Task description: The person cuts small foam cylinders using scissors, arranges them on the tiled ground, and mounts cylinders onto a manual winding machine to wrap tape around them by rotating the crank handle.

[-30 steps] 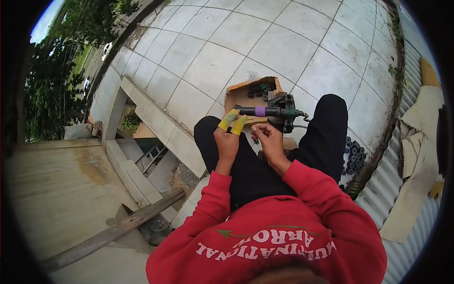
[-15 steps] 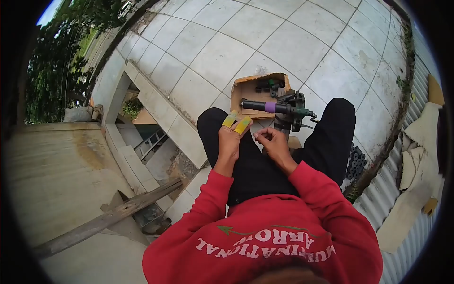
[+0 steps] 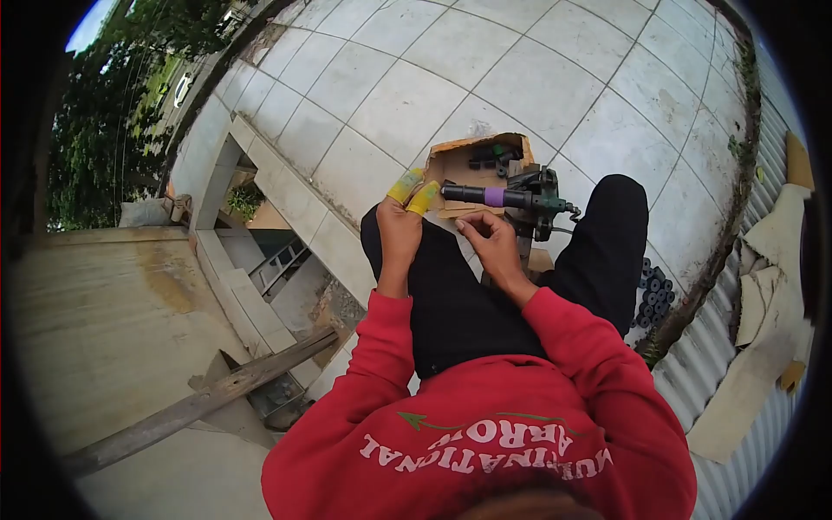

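Note:
Yellow wraps cover two fingers of my left hand (image 3: 401, 230). Those fingers lie close together above my knee, left of the cardboard box (image 3: 452, 210); what they pinch, if anything, is too small to make out. My right hand (image 3: 497, 247) is closed, thumb against forefinger, just below a black tube with a purple band (image 3: 472, 195). Any small thing in that pinch is hidden. The tube sticks out leftward from a dark green and black machine (image 3: 546, 204) standing between my knees. Several black parts (image 3: 492, 156) lie inside the open box.
Several black round pieces with center holes (image 3: 652, 299) are gathered on the floor beyond my right leg. Pale tiles (image 3: 485, 56) extend ahead. At left are a low tiled ledge (image 3: 299, 199) and a wooden beam (image 3: 225, 390). Corrugated metal (image 3: 676, 377) runs along the right.
My left hand has moved up and left, farther from my right hand. My right hand has shifted slightly up and left, still pinched. The machine and box stay put.

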A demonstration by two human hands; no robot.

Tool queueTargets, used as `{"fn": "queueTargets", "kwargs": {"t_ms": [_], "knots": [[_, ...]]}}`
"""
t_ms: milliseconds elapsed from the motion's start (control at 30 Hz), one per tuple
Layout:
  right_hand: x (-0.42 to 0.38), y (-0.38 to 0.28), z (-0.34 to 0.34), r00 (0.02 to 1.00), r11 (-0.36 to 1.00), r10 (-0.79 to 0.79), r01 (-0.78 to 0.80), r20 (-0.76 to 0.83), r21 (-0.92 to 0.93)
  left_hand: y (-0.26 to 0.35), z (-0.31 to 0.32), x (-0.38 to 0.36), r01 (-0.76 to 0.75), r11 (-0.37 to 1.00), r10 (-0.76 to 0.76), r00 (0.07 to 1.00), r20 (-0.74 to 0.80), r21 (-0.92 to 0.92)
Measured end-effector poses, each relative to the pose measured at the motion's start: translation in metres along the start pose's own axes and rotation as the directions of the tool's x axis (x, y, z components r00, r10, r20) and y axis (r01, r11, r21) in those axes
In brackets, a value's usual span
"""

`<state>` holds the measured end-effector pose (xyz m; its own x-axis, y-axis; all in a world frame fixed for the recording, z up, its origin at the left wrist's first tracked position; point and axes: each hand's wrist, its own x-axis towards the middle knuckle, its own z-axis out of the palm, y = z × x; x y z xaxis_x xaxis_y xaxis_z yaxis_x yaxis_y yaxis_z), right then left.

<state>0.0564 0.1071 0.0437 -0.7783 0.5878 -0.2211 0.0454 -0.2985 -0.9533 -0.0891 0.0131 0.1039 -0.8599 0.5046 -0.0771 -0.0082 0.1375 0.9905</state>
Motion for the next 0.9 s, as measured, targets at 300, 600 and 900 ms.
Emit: {"fn": "queueTargets", "kwargs": {"t_ms": [300, 600, 900], "knots": [[-0.002, -0.003, -0.007, 0.996, 0.992, -0.021, 0.031, -0.088, 0.121, 0.021, 0.028, 0.038, -0.002, 1.0, 0.007, 0.961, 0.277, -0.016], [0.0, -0.005, -0.004, 0.994, 0.988, 0.015, 0.002, -0.109, 0.156, -0.058, 0.024, 0.112, 0.582, 0.803, -0.337, 0.624, 0.705, -0.131], [0.0, -0.009, -0.008, 0.994, 0.98, 0.042, -0.021, -0.101, 0.199, -0.122, 0.035, 0.043, 0.793, 0.511, -0.379, 0.554, 0.741, -0.331]]}}
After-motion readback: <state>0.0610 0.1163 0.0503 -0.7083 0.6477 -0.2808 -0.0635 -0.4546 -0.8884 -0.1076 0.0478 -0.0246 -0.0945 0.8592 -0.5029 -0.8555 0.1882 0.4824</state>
